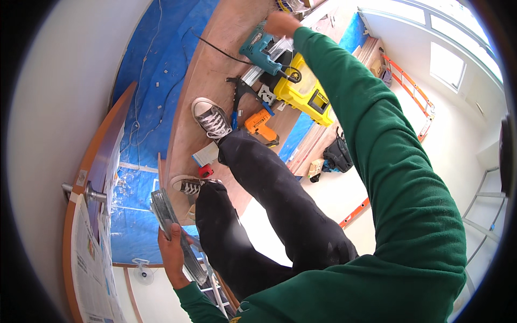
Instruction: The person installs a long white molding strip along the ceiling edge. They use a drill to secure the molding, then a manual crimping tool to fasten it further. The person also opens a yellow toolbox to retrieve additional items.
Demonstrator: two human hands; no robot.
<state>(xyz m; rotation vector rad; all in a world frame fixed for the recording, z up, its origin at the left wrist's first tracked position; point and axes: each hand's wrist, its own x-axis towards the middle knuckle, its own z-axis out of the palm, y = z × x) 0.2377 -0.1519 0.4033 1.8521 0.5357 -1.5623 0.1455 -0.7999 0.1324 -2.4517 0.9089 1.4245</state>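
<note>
The left hand's (172, 254) fingers grasp a grey metal strip bundle (191, 259), which extends beyond them both ways — probably stiff, slick, best held mid-length. The right hand's (282, 25) blurred fingers are beside the teal drill (257, 49) — clenched or released, I cannot tell.

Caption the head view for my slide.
Left hand holds grey strips; blurred right hand near a teal power tool.

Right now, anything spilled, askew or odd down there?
Yes: pale debris litters the blue sheeting by the door, like spilled scraps; what it is, I can't tell. The orange tool lies loose near a shoe, possibly a trip hazard.
</note>
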